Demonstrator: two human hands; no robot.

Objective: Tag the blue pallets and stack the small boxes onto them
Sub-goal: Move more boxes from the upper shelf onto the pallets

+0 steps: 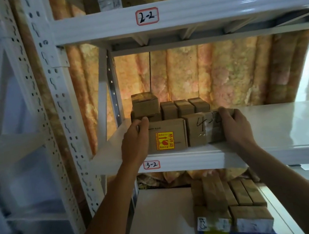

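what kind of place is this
Most likely a stockroom or small warehouse: white metal racking with handwritten bay labels such as 3-2, and small cardboard boxes stacked on the shelves, two being gripped by both hands.

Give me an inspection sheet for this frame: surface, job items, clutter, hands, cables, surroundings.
Surface: white shelf labelled 3-2.
Job's things: fragile-sticker box and box marked 4 at the shelf front, side by side; small boxes behind; more boxes on the level below.
Clutter: nothing seen.
Hands: left hand grips the sticker box's left end; right hand grips the marked box's right end.
Cables: dark cord hanging behind.
Surroundings: white rack upright, patterned curtain.
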